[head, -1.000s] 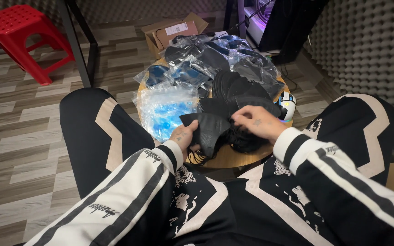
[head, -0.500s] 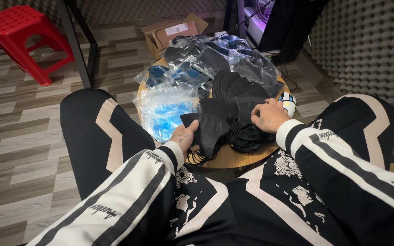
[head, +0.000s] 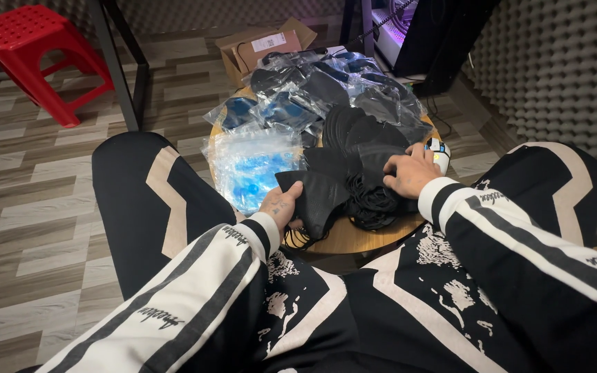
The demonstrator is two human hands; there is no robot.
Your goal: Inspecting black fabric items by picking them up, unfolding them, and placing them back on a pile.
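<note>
Left hand (head: pixel 279 205), frame centre: closed on folded black mask (head: pixel 316 195). Right hand (head: pixel 409 173): shifted right since earlier, now flat, fingers spread atop black mask pile (head: pixel 361 148) on round tabletop (head: pixel 354 238). Next mask apparently being sought.

Dim, even indoor light, sharp focus, purple glow at top right.
</note>
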